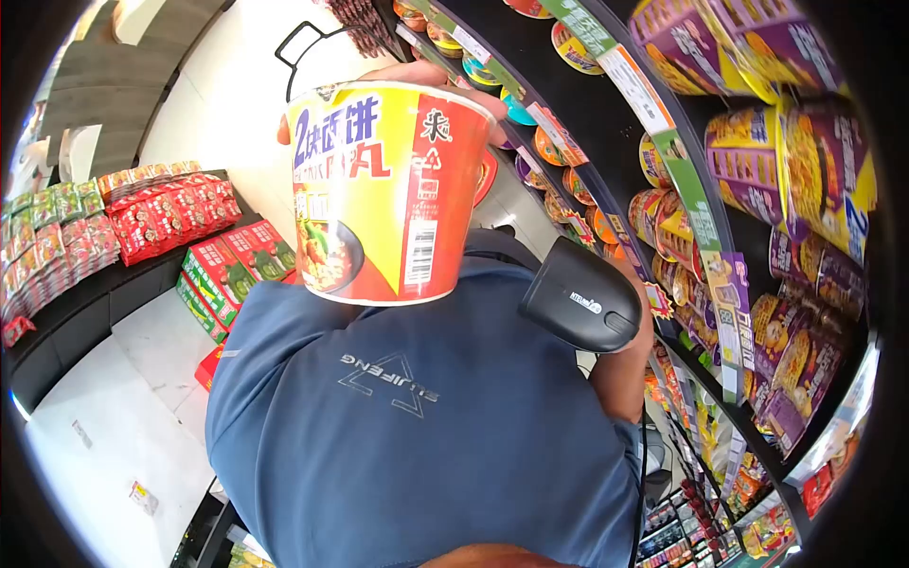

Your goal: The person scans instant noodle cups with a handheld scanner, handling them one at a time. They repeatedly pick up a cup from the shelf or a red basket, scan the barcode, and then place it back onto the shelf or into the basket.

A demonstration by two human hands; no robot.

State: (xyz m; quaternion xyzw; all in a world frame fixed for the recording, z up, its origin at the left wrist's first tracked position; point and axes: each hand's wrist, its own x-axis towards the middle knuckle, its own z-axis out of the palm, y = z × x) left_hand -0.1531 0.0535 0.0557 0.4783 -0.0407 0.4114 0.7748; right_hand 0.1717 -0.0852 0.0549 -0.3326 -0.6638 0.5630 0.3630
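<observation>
My left hand [409, 74] is closed around a large red and yellow instant noodle cup [379, 199]. Its fingers show behind the rim and at the sides; the rest of the hand is hidden by the cup. The barcode on the cup's side faces up towards me. To the right, my right hand [640, 327] grips a black handheld barcode scanner [582, 295], mostly hidden beneath it. The scanner is apart from the cup. My blue shirt [417, 454] fills the lower middle of the view.
Shelves [701, 189] on the right hold noodle cups and purple multipacks [791, 170]. On the left, a dark stand [95, 275] bears red packets [175, 218] and green packets. Red and green boxes [237, 270] lie near my left arm. A thin black frame [301, 47] shows beyond the cup.
</observation>
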